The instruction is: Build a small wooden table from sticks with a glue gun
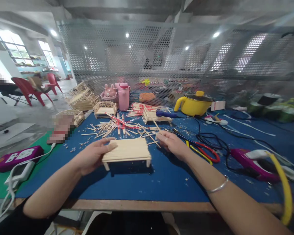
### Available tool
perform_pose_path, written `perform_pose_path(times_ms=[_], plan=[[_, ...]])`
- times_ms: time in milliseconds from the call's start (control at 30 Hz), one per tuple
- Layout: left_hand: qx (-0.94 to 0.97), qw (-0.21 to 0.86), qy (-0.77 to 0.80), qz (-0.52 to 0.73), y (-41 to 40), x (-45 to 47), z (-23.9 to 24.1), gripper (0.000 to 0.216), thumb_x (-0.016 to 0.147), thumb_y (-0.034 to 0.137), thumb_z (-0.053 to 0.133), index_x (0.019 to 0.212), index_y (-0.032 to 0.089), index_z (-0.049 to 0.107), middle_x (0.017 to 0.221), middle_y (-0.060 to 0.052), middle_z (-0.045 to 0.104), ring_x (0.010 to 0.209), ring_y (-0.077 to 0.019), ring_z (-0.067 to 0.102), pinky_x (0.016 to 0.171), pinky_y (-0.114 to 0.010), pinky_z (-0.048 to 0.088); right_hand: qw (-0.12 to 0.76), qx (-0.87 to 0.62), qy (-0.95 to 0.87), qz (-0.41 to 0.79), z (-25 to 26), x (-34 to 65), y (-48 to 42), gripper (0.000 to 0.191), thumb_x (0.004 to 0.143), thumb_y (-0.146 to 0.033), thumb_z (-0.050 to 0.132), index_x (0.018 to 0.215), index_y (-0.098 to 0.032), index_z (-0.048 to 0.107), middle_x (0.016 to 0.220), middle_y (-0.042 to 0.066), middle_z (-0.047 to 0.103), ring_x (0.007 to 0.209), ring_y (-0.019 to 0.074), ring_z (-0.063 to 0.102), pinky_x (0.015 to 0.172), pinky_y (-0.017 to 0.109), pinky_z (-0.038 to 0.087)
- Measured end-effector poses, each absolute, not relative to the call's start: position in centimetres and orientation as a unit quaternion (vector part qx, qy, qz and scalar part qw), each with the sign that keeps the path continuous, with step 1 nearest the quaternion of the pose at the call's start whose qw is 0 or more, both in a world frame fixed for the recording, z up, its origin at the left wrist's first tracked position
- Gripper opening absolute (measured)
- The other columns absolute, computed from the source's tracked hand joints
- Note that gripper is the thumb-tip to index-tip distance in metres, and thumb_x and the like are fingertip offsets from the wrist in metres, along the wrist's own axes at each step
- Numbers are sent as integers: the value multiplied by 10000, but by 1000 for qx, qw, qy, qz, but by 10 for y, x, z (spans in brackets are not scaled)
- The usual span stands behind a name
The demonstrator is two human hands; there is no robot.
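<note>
Landmark: the stick platform (127, 150), a small slatted bench on short legs, standing on the blue table (161, 182) just in from the near edge, long axis left-right across the view. Left hand (94, 156) is on its left short end, fingers curled over the top slats, thumb side low; it holds the piece. Right hand (170, 143) sits just off the platform's right far corner, not touching it, fingertips pressed together on a thin loose stick (154, 139) angled toward that corner. So left hand is the nearer one. Right of the platform: red-handled cutters (207, 151), black cables. Beyond it: scattered stick pile (117, 127), then the pink bottle (123, 95) and yellow pot (193, 103).
</note>
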State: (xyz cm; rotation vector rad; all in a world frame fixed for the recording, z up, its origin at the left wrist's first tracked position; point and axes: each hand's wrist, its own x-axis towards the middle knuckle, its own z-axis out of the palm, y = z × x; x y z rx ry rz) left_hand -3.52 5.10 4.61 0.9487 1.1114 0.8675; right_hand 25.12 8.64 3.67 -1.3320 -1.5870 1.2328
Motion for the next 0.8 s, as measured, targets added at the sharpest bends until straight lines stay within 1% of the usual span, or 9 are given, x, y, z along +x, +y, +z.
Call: perform_pose_path(times_ms=[100, 167, 267, 400, 467, 567, 600, 667, 800], plan=[[380, 670, 484, 415, 52, -63, 60, 374, 773, 158, 660, 1144, 132, 618, 824, -83, 711, 576, -137, 640, 464, -193, 504, 283, -504, -582, 573, 37, 248, 86, 301, 902, -397, 431, 688, -185, 452, 533, -24, 557, 355, 65, 421, 335, 161, 293], [377, 670, 468, 435, 51, -77, 66, 334, 764, 132, 659, 1098, 141, 649, 847, -83, 721, 603, -142, 658, 467, -180, 510, 204, -497, -553, 637, 36, 240, 92, 306, 927, -361, 389, 703, -174, 478, 649, 53, 666, 452, 125, 585, 363, 196, 408], [378, 670, 464, 439, 46, -77, 67, 380, 731, 140, 696, 1107, 160, 643, 862, -68, 727, 602, -145, 666, 456, -183, 509, 152, -503, -517, 676, 33, 220, 113, 346, 968, -330, 313, 714, -163, 477, 676, 85, 687, 571, 162, 670, 412, 211, 475], [426, 683, 454, 382, 43, -44, 58, 546, 691, 223, 761, 1196, 154, 568, 897, -85, 720, 654, -161, 673, 506, -211, 511, 192, -515, -537, 640, 34, 201, 144, 354, 988, -301, 274, 715, -166, 456, 653, 48, 661, 517, 111, 627, 390, 166, 434], [464, 693, 425, 353, 49, -27, 52, 578, 675, 271, 780, 1189, 135, 553, 845, -70, 711, 667, -152, 662, 547, -212, 502, 211, -517, -552, 619, 37, 201, 150, 343, 988, -298, 282, 722, -168, 457, 665, 29, 645, 459, 81, 571, 360, 150, 389], [503, 656, 459, 326, 66, -13, 41, 614, 625, 312, 807, 1152, 141, 543, 642, 9, 655, 490, -105, 568, 413, -172, 371, 234, -516, -578, 587, 47, 217, 144, 329, 972, -332, 344, 706, -171, 451, 554, -37, 528, 324, 33, 353, 302, 137, 244], [505, 648, 475, 316, 72, -11, 39, 584, 621, 329, 805, 1117, 144, 557, 609, 21, 639, 466, -102, 548, 398, -172, 344, 242, -516, -585, 576, 51, 224, 139, 316, 960, -354, 382, 706, -177, 442, 512, -69, 453, 310, 23, 268, 299, 133, 181], [495, 647, 496, 301, 85, -9, 34, 466, 638, 384, 778, 999, 146, 602, 574, 22, 622, 451, -105, 535, 396, -179, 329, 260, -521, -597, 553, 59, 239, 126, 281, 927, -400, 456, 739, -192, 433, 501, -102, 349, 331, 19, 193, 322, 128, 115], [469, 667, 495, 299, 102, -7, 31, 326, 674, 432, 726, 802, 143, 645, 554, 1, 621, 452, -116, 539, 415, -199, 335, 327, -543, -615, 469, 62, 258, 102, 354, 879, -561, 453, 794, -219, 416, 591, -88, 386, 402, 34, 219, 367, 147, 156]])
